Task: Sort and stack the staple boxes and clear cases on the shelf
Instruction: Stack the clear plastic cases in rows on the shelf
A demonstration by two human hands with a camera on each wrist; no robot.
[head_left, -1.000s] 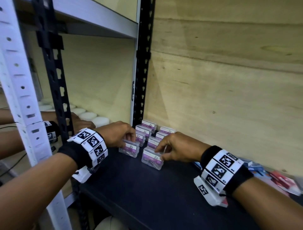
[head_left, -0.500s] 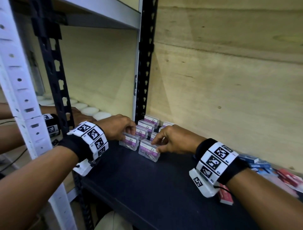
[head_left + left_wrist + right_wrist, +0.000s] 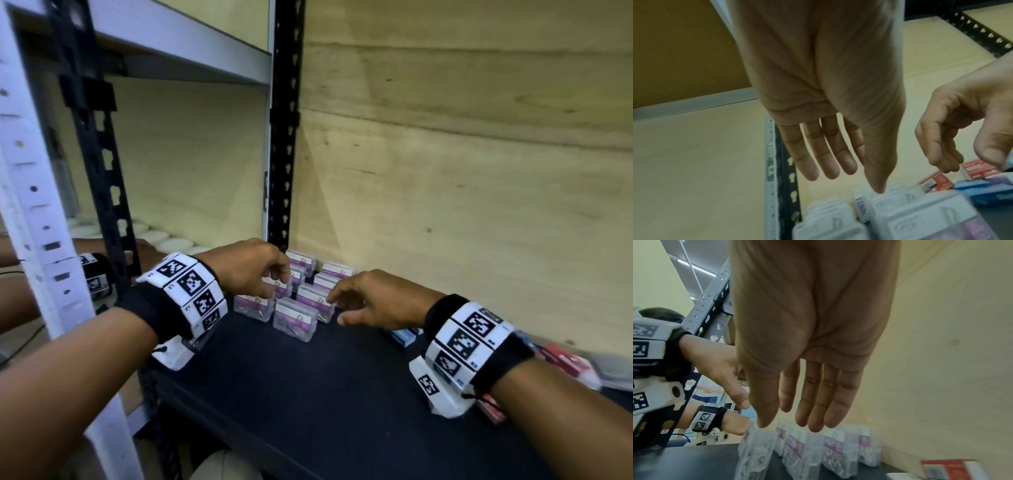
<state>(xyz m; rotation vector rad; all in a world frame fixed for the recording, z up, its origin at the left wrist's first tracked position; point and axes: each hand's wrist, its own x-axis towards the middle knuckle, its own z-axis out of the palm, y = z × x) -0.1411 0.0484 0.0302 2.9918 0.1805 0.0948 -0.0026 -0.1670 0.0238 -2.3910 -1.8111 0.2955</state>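
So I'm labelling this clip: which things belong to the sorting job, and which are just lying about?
Job:
- clear cases with purple labels
- red boxes
- blue boxes
- left hand and right hand, over the cases

Lying about:
- white round lids on the neighbouring shelf
- another person's arm

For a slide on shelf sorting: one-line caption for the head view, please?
Both hands, left hand and right hand, open above clear cases on the dark shelf.

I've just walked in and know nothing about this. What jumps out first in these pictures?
Two bare hands, left and right, each with a black-and-white patterned wristband, hover with relaxed fingers over a cluster of small clear plastic cases with purple labels at the back left of a dark shelf board. Red and blue staple boxes lie further right, against the pale plywood wall.
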